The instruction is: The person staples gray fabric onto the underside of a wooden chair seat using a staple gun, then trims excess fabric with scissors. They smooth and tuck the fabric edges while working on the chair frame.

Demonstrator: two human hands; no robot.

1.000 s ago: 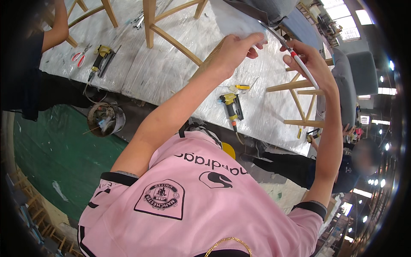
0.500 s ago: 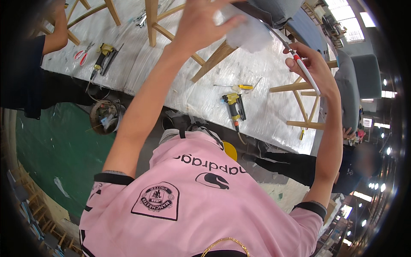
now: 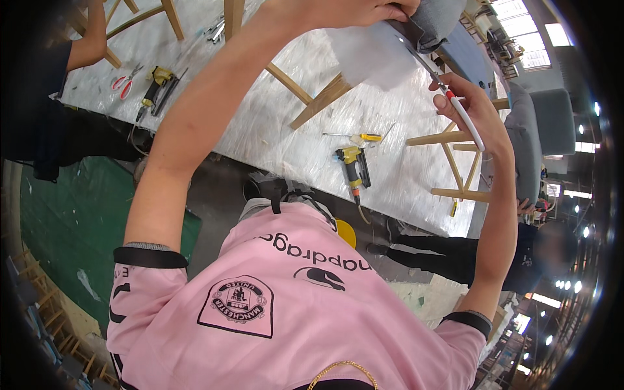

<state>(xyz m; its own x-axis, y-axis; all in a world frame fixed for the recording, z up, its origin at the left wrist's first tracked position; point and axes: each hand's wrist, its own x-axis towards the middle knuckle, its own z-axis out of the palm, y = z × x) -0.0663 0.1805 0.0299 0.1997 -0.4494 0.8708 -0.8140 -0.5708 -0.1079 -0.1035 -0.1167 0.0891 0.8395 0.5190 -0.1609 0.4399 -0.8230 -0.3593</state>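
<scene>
Near the top, my left hand [image 3: 367, 12] is closed at the edge of a grey upholstered chair seat [image 3: 434, 21], pinching its dark fabric edge [image 3: 406, 28]. My right hand [image 3: 478, 107] grips a pair of scissors [image 3: 463, 117], seen edge-on, with a red and white handle. Their metal blades point up and left, toward the fabric edge. Below my left hand hangs thin white padding [image 3: 370, 58], beside the chair's wooden leg [image 3: 322, 101]. My left fingertips are partly cut off by the frame's top edge and the fabric.
A nail gun [image 3: 353, 168] and a yellow-handled screwdriver [image 3: 367, 137] lie on the plastic-covered table [image 3: 273, 133]. Farther left are another nail gun [image 3: 156, 91] and red-handled scissors [image 3: 125, 84]. Grey chairs [image 3: 523, 136] stand at right. Co-workers stand at both sides.
My left hand has moved right from the padding, where its fingers were spread, and closed on the fabric edge. The padding hangs lower. My right hand stays nearly still with the scissors.
</scene>
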